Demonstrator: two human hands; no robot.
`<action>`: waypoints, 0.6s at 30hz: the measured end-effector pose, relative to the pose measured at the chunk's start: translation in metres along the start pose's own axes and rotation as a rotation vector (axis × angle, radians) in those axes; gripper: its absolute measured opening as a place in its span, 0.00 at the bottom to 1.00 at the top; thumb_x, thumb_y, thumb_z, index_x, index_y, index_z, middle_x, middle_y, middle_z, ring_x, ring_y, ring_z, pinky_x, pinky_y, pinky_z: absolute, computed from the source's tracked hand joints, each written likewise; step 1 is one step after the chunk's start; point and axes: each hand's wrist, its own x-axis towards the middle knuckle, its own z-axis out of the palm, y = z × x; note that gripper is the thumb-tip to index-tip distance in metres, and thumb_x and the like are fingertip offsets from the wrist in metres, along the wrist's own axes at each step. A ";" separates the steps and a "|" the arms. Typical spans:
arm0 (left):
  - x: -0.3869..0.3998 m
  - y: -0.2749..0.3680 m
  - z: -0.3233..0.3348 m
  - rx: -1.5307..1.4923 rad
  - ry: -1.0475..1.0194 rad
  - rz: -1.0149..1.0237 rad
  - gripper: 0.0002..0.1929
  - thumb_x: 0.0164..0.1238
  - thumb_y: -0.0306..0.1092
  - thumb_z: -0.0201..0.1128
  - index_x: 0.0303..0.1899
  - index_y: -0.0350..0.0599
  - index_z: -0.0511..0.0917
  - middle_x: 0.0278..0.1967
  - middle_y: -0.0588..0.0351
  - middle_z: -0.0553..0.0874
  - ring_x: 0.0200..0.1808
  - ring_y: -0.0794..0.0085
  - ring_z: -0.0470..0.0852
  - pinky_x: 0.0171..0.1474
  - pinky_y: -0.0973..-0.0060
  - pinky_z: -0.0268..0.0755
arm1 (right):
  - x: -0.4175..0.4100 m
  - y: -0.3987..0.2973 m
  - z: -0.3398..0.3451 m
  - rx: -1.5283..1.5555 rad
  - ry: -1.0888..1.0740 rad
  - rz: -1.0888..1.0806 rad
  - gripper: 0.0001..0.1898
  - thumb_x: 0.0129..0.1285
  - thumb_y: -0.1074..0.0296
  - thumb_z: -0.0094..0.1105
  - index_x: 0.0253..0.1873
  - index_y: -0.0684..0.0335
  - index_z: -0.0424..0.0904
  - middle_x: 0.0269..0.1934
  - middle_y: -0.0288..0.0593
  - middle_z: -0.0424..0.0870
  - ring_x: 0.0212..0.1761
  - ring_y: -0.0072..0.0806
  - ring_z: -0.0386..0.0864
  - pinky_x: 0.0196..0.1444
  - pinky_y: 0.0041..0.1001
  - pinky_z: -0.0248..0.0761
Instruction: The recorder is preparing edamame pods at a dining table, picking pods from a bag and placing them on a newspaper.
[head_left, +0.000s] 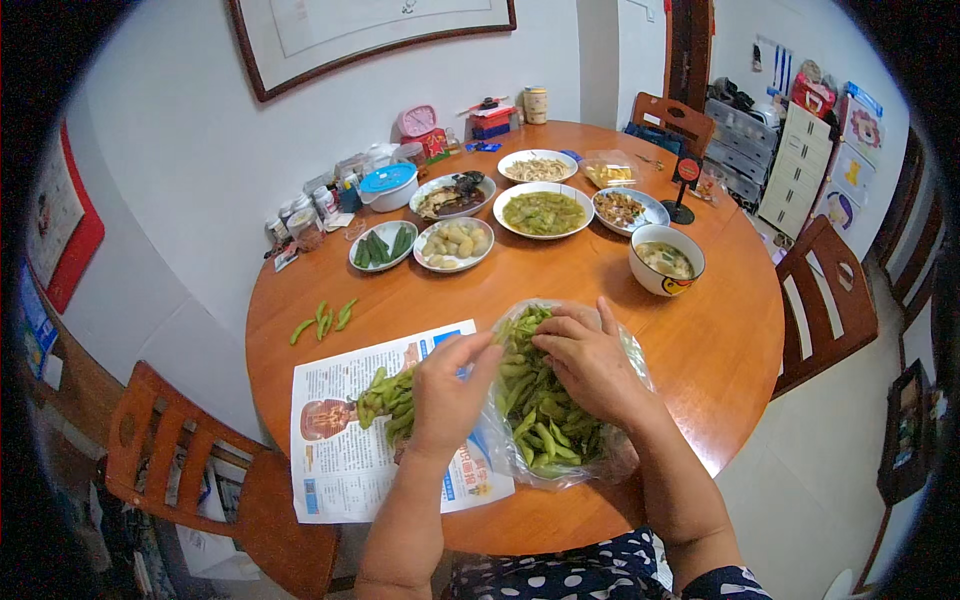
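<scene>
A clear plastic bag (634, 450) full of green soybean pods (551, 435) lies opened out on the round wooden table before me. My left hand (454, 394) is at the bag's left rim, thumb and fingertips close together on the film. Over the upper part of the pods is my right hand (589, 360), its fingers bent down among them and one finger raised. Whether it grips a pod is hidden. To the left a printed newspaper sheet (337, 480) lies partly under the bag. A pile of pods (386, 394) rests on it, partly covered by my left hand.
Several loose pods (322, 321) lie beyond the newspaper. Farther back stand a soup bowl (664, 281), a plate of okra (382, 246), a plate of pale oval pieces (453, 244) and other dishes. Jars and a blue-lidded container (388, 184) line the wall side. Wooden chairs (825, 307) flank the table (720, 360).
</scene>
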 end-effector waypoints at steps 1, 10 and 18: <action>0.000 0.001 0.000 0.000 -0.001 -0.001 0.08 0.71 0.27 0.71 0.47 0.34 0.89 0.40 0.51 0.91 0.40 0.70 0.86 0.48 0.72 0.78 | 0.000 0.000 0.000 0.000 0.008 -0.003 0.15 0.69 0.69 0.60 0.57 0.55 0.87 0.62 0.39 0.84 0.75 0.39 0.74 0.81 0.70 0.43; 0.005 -0.009 -0.019 0.065 0.073 -0.078 0.12 0.69 0.29 0.72 0.50 0.35 0.89 0.39 0.47 0.92 0.40 0.67 0.90 0.46 0.71 0.81 | 0.000 -0.001 -0.009 0.117 0.104 -0.011 0.14 0.66 0.72 0.63 0.55 0.55 0.87 0.60 0.39 0.85 0.72 0.39 0.76 0.80 0.68 0.47; 0.003 0.012 -0.062 0.489 -0.104 -0.110 0.11 0.70 0.37 0.70 0.46 0.41 0.91 0.41 0.46 0.90 0.44 0.53 0.88 0.49 0.59 0.79 | 0.002 -0.004 -0.013 0.220 0.203 -0.087 0.13 0.66 0.78 0.66 0.53 0.59 0.88 0.55 0.40 0.88 0.69 0.42 0.79 0.80 0.60 0.54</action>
